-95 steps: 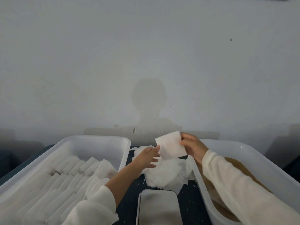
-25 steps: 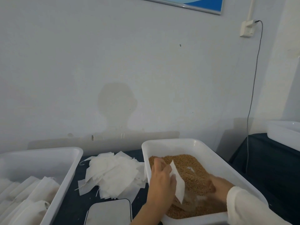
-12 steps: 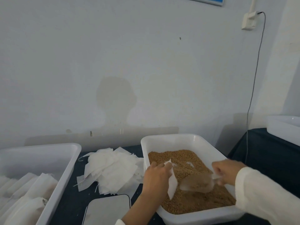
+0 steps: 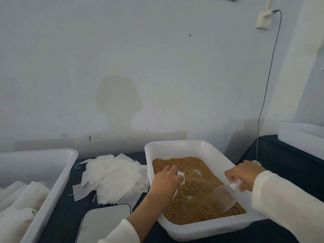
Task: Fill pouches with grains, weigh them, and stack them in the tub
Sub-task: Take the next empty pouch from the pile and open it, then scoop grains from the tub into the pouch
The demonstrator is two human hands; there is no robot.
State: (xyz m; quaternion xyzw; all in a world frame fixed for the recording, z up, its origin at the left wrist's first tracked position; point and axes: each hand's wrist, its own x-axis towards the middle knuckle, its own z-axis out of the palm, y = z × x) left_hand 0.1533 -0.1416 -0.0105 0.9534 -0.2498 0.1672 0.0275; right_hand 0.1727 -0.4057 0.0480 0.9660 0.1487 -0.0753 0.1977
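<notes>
— Since half a second ago the scoop (image 4: pixel 221 199) has dipped from level into the grains (image 4: pixel 192 190), right hand (image 4: pixel 242 174) gripping its handle.

— And the pouch (image 4: pixel 181 178)?

— Pinched by the left hand (image 4: pixel 166 179) over the grain tub (image 4: pixel 175 146). Filling step, I'd say; next the loaded scoop must meet the pouch mouth.

— Anything unclear?

— Whether the pouch is open: the hand hides it. The scale (image 4: pixel 105 221) and stacking tub (image 4: pixel 52 181) are cut off.

Golden-brown grains (image 4: pixel 196 186), white tub (image 4: pixel 184 146), white pouches (image 4: pixel 112 178)
</notes>
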